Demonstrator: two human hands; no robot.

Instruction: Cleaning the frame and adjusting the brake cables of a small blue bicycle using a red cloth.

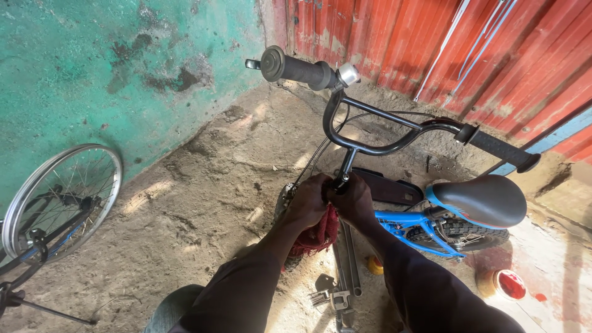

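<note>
Head view, the only one I get. I see both hands down at the stem (343, 174) of a small blue bike (412, 227), just under the black handlebar (394, 132). Left hand (306, 200) is curled shut on the left side of the stem base, and a red rag (319, 235) hangs below it, touching the palm; I can't tell for sure if the fingers pinch the rag or the stem itself. Right hand (354, 200) is clenched around the stem bottom from the right, knuckles up, touching the left hand. Dark sleeves run up to both wrists.

Handlebar sits tilted: left grip (297, 68) high and near the green wall (117, 68), a shiny bell (348, 74) just beside it, right grip (505, 152) lower, above the black saddle (487, 198). Blue frame runs from under the right hand toward the saddle; a knobby tyre (459, 231) shows beneath.

On the dirt floor (209, 185) between my forearms lies a pipe wrench (344, 280). A small yellow thing (375, 265) sits beside it, too small to identify. A red-lidded tin (507, 283) stands further right, well apart from the hands. At the left edge another bike's spoked wheel (61, 197) leans by the green wall. Red corrugated sheet (468, 49) closes the back.
</note>
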